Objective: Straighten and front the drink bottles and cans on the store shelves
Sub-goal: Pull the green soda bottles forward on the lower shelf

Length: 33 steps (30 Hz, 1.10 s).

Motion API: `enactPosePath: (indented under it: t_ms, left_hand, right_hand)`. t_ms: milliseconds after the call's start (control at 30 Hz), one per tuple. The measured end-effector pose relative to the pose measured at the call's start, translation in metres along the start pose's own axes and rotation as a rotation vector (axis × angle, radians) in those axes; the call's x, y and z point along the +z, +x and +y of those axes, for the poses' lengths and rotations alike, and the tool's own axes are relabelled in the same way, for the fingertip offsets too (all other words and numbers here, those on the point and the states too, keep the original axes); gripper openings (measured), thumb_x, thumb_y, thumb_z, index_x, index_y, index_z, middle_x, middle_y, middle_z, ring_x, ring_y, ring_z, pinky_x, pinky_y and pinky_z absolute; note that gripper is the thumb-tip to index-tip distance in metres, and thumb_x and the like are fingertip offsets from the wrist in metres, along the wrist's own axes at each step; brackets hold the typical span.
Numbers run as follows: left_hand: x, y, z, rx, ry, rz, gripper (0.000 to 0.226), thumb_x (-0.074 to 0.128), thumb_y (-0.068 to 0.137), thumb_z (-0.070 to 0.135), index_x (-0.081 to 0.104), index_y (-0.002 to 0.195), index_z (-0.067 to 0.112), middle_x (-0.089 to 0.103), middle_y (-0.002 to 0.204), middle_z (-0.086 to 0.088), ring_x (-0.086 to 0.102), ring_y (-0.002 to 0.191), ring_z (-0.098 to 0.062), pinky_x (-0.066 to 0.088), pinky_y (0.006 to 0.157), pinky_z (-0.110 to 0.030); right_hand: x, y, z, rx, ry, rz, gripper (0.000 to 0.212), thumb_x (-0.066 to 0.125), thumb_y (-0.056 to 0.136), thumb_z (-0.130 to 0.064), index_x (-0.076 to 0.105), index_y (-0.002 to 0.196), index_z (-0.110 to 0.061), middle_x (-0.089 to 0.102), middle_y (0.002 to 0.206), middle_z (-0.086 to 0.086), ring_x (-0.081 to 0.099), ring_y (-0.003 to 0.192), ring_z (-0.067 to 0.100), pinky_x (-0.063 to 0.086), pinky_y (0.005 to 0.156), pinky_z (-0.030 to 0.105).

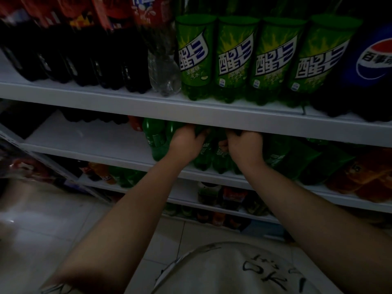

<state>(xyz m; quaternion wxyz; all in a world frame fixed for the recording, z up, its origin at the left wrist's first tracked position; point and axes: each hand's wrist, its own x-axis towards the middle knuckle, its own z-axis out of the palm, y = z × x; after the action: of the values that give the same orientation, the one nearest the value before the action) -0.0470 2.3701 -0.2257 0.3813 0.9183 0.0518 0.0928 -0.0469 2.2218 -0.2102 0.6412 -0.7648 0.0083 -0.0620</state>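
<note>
Left hand (186, 143), right hand (244, 147): both tight around green bottles (220, 162).

Pale glossy floor tiles (63, 219) fill the bottom left below you, grout lines visible, with one bright glare spot (10, 221) near the left edge. Your white shirt (222, 272) takes the bottom centre, with black scribbled print (273, 272) on its right side, illegible. Blurred reddish-purple packaging (23, 166) sits at the left edge; can't tell what it is. Orange plastic-wrapped packs (364, 179) lie far right, dim, label unreadable.
</note>
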Motion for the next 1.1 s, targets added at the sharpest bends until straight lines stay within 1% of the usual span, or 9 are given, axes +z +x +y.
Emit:
enactPosePath:
  t_ms: [133, 233, 367, 467, 600, 700, 867, 1000, 1100]
  left_hand:
    - [-0.001, -0.019, -0.010, 0.009, -0.150, 0.217, 0.015, 0.066, 0.083, 0.019, 0.063, 0.095, 0.011, 0.059, 0.079, 0.000, 0.054, 0.071, -0.010, 0.035, 0.061, -0.014]
    - [-0.005, -0.045, -0.032, -0.075, -0.208, 0.450, 0.020, 0.061, 0.082, 0.012, 0.064, 0.101, 0.014, 0.059, 0.084, 0.006, 0.053, 0.071, -0.002, 0.038, 0.065, -0.005]
    - [-0.012, -0.069, -0.069, -0.274, -0.298, 0.585, 0.021, 0.059, 0.080, 0.007, 0.057, 0.093, 0.022, 0.058, 0.078, 0.007, 0.055, 0.066, -0.005, 0.051, 0.066, -0.031]
    - [-0.016, -0.069, -0.091, -0.412, -0.252, 0.557, 0.027, 0.062, 0.081, 0.012, 0.059, 0.106, 0.019, 0.060, 0.091, 0.003, 0.057, 0.074, -0.012, 0.052, 0.071, -0.035]
    - [-0.012, -0.055, -0.111, -0.385, -0.152, 0.469, 0.053, 0.072, 0.079, 0.022, 0.050, 0.126, 0.013, 0.052, 0.121, -0.008, 0.052, 0.107, -0.022, 0.046, 0.086, -0.032]
    - [-0.010, -0.037, -0.117, -0.364, -0.213, 0.367, 0.069, 0.077, 0.075, 0.027, 0.044, 0.133, 0.013, 0.048, 0.127, -0.005, 0.048, 0.114, -0.019, 0.044, 0.095, -0.032]
    - [-0.018, -0.013, -0.135, -0.331, -0.320, 0.278, 0.053, 0.078, 0.072, 0.035, 0.050, 0.115, 0.021, 0.057, 0.098, 0.010, 0.058, 0.092, -0.013, 0.044, 0.070, -0.021]
    - [-0.031, -0.006, -0.158, -0.225, -0.245, 0.109, 0.059, 0.075, 0.079, 0.031, 0.047, 0.129, 0.015, 0.057, 0.111, 0.005, 0.052, 0.099, -0.009, 0.040, 0.081, -0.019]
    - [-0.046, 0.000, -0.171, -0.170, -0.241, -0.093, 0.066, 0.070, 0.084, 0.031, 0.037, 0.139, 0.016, 0.052, 0.127, 0.002, 0.049, 0.112, -0.011, 0.038, 0.091, -0.021]
  right_hand:
    - [-0.003, -0.018, 0.010, -0.169, -0.112, -0.015, 0.007, 0.053, 0.093, -0.016, 0.058, 0.097, -0.011, 0.066, 0.073, 0.007, 0.066, 0.059, 0.003, 0.055, 0.052, 0.030]
    - [-0.004, -0.038, 0.024, -0.345, -0.215, -0.031, 0.032, 0.050, 0.093, -0.010, 0.051, 0.125, -0.010, 0.061, 0.106, 0.009, 0.066, 0.083, 0.010, 0.053, 0.075, 0.026]
    - [0.006, -0.053, 0.028, -0.535, -0.372, -0.074, 0.037, 0.053, 0.086, -0.004, 0.055, 0.123, 0.000, 0.056, 0.119, 0.017, 0.051, 0.104, 0.015, 0.035, 0.093, 0.010]
    - [0.025, -0.051, 0.014, -0.537, -0.395, -0.263, 0.035, 0.054, 0.088, -0.001, 0.057, 0.123, -0.001, 0.059, 0.118, 0.015, 0.053, 0.103, 0.016, 0.027, 0.090, 0.000]
    - [0.065, -0.036, -0.007, -0.483, -0.412, -0.351, 0.044, 0.045, 0.095, -0.012, 0.041, 0.138, -0.006, 0.056, 0.120, 0.016, 0.057, 0.102, 0.024, 0.042, 0.092, 0.027]
    - [0.098, -0.022, -0.018, -0.278, -0.404, -0.342, 0.028, 0.045, 0.096, -0.018, 0.050, 0.118, -0.002, 0.060, 0.100, 0.020, 0.062, 0.089, 0.031, 0.051, 0.080, 0.045]
    - [0.125, -0.005, -0.025, 0.101, -0.372, -0.392, 0.033, 0.049, 0.096, -0.030, 0.049, 0.113, -0.002, 0.064, 0.099, 0.020, 0.067, 0.080, 0.030, 0.056, 0.066, 0.045]
    - [0.131, 0.002, -0.025, 0.176, -0.346, -0.354, 0.020, 0.053, 0.094, -0.030, 0.051, 0.091, -0.010, 0.062, 0.071, 0.007, 0.068, 0.066, 0.023, 0.057, 0.064, 0.043]
    - [0.134, 0.000, -0.022, 0.161, -0.301, -0.268, 0.023, 0.057, 0.092, -0.030, 0.049, 0.078, -0.013, 0.063, 0.072, 0.012, 0.068, 0.066, 0.027, 0.057, 0.065, 0.047]
